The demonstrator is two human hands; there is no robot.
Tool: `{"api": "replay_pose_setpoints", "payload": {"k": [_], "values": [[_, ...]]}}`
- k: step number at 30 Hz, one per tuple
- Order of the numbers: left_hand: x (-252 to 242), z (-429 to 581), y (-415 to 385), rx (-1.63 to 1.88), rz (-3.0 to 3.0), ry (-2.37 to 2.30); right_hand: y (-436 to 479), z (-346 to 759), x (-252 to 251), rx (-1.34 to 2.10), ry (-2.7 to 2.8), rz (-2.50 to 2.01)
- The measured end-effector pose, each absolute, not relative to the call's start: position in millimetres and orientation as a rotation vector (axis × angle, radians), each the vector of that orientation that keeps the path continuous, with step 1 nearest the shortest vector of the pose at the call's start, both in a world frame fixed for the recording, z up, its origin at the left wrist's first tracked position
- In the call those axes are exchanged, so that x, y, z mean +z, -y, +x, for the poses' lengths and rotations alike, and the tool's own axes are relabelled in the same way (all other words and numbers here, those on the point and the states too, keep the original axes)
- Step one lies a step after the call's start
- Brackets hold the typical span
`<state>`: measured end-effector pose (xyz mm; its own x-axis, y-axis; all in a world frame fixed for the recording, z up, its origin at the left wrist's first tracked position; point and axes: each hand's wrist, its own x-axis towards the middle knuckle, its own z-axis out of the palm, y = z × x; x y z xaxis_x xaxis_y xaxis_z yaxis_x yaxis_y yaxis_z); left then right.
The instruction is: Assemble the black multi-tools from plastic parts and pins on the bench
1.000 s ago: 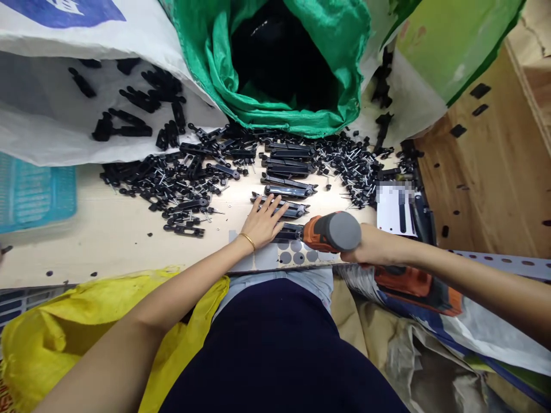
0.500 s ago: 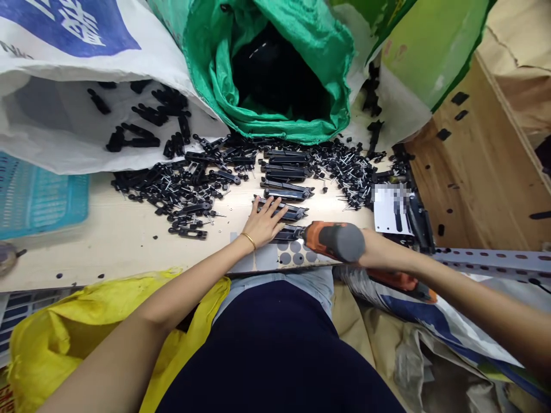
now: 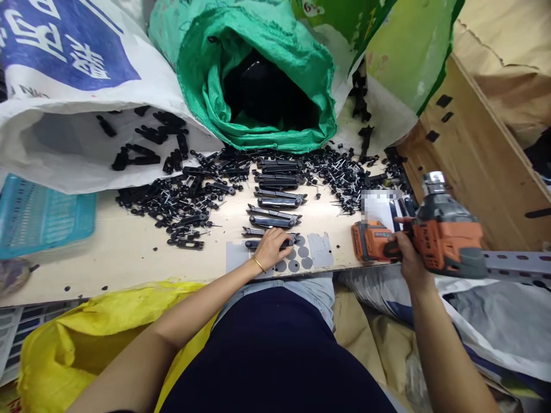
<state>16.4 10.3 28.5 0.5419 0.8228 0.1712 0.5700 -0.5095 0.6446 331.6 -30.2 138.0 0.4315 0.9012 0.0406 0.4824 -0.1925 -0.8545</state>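
My left hand [image 3: 272, 248] curls over a long black plastic part [image 3: 252, 244] at the near edge of the workbench [image 3: 120, 252], on a grey perforated plate [image 3: 321, 249]. More such black parts [image 3: 275, 203] lie in a row just beyond it. My right hand [image 3: 407, 252] grips the handle of an orange and grey cordless driver [image 3: 434, 235], held off to the right of the bench with its chuck pointing up and away.
Heaps of small black pieces with screws [image 3: 181, 195] cover the far bench. An open green sack [image 3: 262, 86] and a white sack [image 3: 64, 115] lie behind. A teal basket [image 3: 38, 215] is at the left, a wooden panel [image 3: 473, 149] at the right, a yellow bag [image 3: 99, 321] below.
My right hand has pulled the driver off the black part and swung it to the right, tip upward. My left hand has gone from lying flat to closing round the part.
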Motion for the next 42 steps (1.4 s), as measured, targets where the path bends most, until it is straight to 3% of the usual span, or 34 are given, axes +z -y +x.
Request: {"api": "replay_pose_setpoints", "payload": {"k": [11, 17, 20, 24, 30, 42], "values": [[28, 22, -8, 0.7, 2.311, -1.145, 15, 345, 113, 0.615, 1.079, -1.596], [41, 16, -3, 0.675, 2.282, -1.089, 53, 369, 123, 0.603, 1.269, -2.036], [51, 9, 16, 0.638, 2.011, -1.062, 77, 363, 130, 0.809, 1.476, -2.351], [55, 2, 32, 0.377, 1.092, -1.069, 39, 295, 120, 1.268, 1.788, -1.899], [49, -9, 6, 0.356, 0.074, -1.025, -84, 207, 75, 0.577, 2.174, -1.676], [43, -9, -4, 0.369, -0.103, -0.995, -114, 206, 79, 0.266, 2.835, -1.581]]}}
